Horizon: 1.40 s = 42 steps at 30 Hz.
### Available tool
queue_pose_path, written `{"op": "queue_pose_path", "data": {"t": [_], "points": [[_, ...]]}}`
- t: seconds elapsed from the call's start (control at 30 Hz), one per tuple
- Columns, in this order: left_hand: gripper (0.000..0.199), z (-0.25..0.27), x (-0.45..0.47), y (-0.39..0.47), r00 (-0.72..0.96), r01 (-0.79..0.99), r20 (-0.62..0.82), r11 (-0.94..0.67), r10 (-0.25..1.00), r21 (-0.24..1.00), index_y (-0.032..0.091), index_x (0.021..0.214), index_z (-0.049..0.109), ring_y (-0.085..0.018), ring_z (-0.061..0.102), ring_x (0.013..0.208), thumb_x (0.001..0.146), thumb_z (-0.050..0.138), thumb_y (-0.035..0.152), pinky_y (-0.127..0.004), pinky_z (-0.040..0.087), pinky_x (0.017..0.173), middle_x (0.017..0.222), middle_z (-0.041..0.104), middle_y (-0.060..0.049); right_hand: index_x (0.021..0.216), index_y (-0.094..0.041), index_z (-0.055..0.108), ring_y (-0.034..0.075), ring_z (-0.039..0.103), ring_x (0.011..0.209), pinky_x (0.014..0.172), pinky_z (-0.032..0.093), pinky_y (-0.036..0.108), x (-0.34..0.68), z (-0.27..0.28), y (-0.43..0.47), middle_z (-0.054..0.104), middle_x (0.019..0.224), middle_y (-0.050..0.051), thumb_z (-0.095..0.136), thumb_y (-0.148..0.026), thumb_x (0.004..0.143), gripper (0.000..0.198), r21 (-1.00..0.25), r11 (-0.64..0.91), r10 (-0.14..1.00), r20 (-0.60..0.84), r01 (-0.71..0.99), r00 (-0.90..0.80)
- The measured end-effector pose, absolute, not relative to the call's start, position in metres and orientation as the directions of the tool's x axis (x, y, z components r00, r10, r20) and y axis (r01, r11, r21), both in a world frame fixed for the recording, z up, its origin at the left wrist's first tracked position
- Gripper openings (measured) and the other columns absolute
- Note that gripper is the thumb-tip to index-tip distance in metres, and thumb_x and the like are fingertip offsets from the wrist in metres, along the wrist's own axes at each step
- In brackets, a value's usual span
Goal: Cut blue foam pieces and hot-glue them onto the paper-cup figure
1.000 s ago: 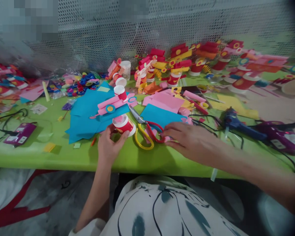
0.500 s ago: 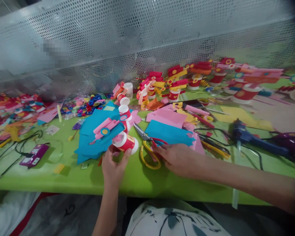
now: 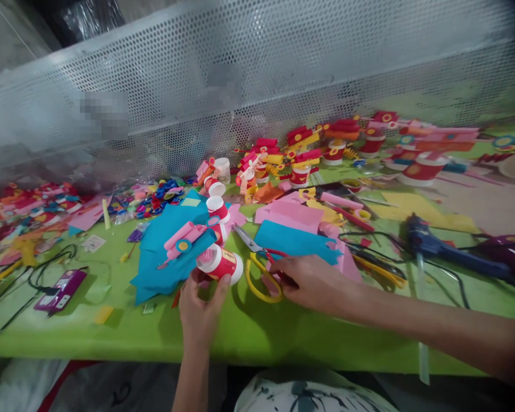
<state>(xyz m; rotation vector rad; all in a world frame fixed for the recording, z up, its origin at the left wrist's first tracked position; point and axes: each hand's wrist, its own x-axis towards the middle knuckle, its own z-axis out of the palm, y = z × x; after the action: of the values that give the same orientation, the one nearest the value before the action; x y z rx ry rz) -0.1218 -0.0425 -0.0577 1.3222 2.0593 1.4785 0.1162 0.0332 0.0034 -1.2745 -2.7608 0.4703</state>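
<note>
Right hand slid onto scissors, blades pointing up-left.

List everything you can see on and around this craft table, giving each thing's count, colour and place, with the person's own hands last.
Small red-and-white paper cup: one, on its side, front centre, in the left hand.
Yellow-and-red handled scissors: one, beside the cup, under the right hand.
Blue paper sheets: several, left of centre.
Pink paper sheets: several, behind the scissors.
Blue glue gun: one, right side.
Purple flat device with cable: one, front left.
Finished red, yellow and pink paper-cup crafts: many, along the back.
Green table: one, under everything.
Perforated metal screen: one, behind the table.
Left hand: holds the cup.
Right hand: rests on the scissors' handles.
</note>
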Motion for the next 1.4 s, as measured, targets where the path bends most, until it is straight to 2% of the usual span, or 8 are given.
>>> {"op": "queue_pose_path", "data": {"t": [0.17, 0.3, 0.5, 0.8, 0.9, 1.07, 1.17, 1.4], "points": [[0.057, -0.059, -0.124, -0.042, -0.540, 0.529, 0.277, 0.065, 0.795, 0.846, 0.021, 0.112, 0.072, -0.025, 0.070, 0.085, 0.075, 0.078, 0.065, -0.035, 0.056, 0.075, 0.104, 0.078, -0.009, 0.109, -0.018, 0.078, 0.027, 0.076, 0.093, 0.069, 0.044, 0.032, 0.121, 0.009, 0.036, 0.082, 0.103, 0.011, 0.055, -0.013, 0.092, 0.029, -0.245, 0.596, 0.781, -0.042, 0.764, -0.623], [0.057, -0.060, -0.125, -0.042, -0.517, 0.536, 0.284, 0.047, 0.808, 0.843, 0.022, 0.113, 0.072, -0.026, 0.071, 0.087, 0.076, 0.078, 0.065, -0.035, 0.056, 0.074, 0.105, 0.078, -0.010, 0.106, -0.015, 0.075, 0.025, 0.074, 0.099, 0.079, 0.051, 0.033, 0.114, 0.012, 0.051, 0.080, 0.105, 0.011, 0.058, -0.012, 0.094, 0.021, -0.174, 0.618, 0.768, -0.075, 0.767, -0.636], [0.053, -0.059, -0.124, -0.043, -0.474, 0.590, 0.352, -0.006, 0.807, 0.807, 0.021, 0.109, 0.074, -0.027, 0.072, 0.088, 0.078, 0.077, 0.063, -0.034, 0.057, 0.072, 0.100, 0.078, -0.010, 0.113, -0.016, 0.070, 0.019, 0.072, 0.095, 0.086, 0.061, 0.041, 0.089, 0.003, 0.088, 0.073, 0.110, 0.006, 0.066, -0.038, 0.101, 0.025, -0.038, 0.609, 0.781, -0.146, 0.792, -0.607], [0.050, -0.053, -0.121, -0.045, -0.200, 0.710, 0.353, -0.113, 0.914, 0.695, 0.020, 0.112, 0.074, -0.032, 0.070, 0.105, 0.078, 0.080, 0.056, -0.046, 0.056, 0.093, 0.107, 0.078, -0.012, 0.109, -0.015, 0.071, 0.020, 0.073, 0.097, 0.086, 0.060, 0.039, 0.076, -0.003, 0.104, 0.076, 0.106, 0.005, 0.068, -0.027, 0.099, 0.016, -0.062, 0.680, 0.724, -0.105, 0.731, -0.682], [0.048, -0.051, -0.122, -0.044, -0.148, 0.718, 0.338, -0.134, 0.930, 0.683, 0.020, 0.110, 0.074, -0.033, 0.070, 0.107, 0.078, 0.080, 0.054, -0.048, 0.054, 0.095, 0.109, 0.078, -0.012, 0.112, -0.013, 0.072, 0.022, 0.072, 0.104, 0.085, 0.054, 0.034, 0.092, 0.016, 0.087, 0.076, 0.115, 0.011, 0.057, -0.019, 0.104, 0.018, -0.090, 0.672, 0.738, -0.007, 0.735, -0.675], [0.048, -0.050, -0.120, -0.044, -0.120, 0.690, 0.294, -0.133, 0.948, 0.712, 0.021, 0.114, 0.072, -0.032, 0.069, 0.110, 0.080, 0.080, 0.054, -0.045, 0.054, 0.094, 0.114, 0.077, -0.012, 0.121, -0.019, 0.074, 0.024, 0.074, 0.102, 0.081, 0.051, 0.033, 0.154, 0.044, 0.052, 0.078, 0.119, 0.010, 0.051, -0.022, 0.105, 0.028, -0.144, 0.601, 0.799, 0.131, 0.786, -0.587], [0.046, -0.045, -0.112, -0.044, -0.066, 0.718, 0.333, -0.187, 0.941, 0.671, 0.021, 0.110, 0.072, -0.032, 0.070, 0.108, 0.080, 0.080, 0.054, -0.046, 0.052, 0.094, 0.113, 0.077, -0.011, 0.116, -0.025, 0.077, 0.025, 0.076, 0.093, 0.073, 0.052, 0.034, 0.204, 0.040, 0.029, 0.082, 0.114, 0.007, 0.052, -0.036, 0.103, 0.030, -0.229, 0.539, 0.832, 0.297, 0.810, -0.469], [0.040, -0.031, -0.071, -0.036, 0.049, 0.742, 0.362, -0.277, 0.931, 0.611, 0.023, 0.103, 0.071, -0.031, 0.071, 0.095, 0.082, 0.076, 0.056, -0.046, 0.050, 0.089, 0.098, 0.079, -0.007, 0.104, -0.026, 0.078, 0.020, 0.069, 0.062, 0.059, 0.048, 0.035, 0.270, 0.006, -0.038, 0.080, 0.089, 0.006, 0.055, -0.045, 0.100, 0.030, -0.301, 0.161, 0.959, 0.274, 0.940, -0.076]]}}
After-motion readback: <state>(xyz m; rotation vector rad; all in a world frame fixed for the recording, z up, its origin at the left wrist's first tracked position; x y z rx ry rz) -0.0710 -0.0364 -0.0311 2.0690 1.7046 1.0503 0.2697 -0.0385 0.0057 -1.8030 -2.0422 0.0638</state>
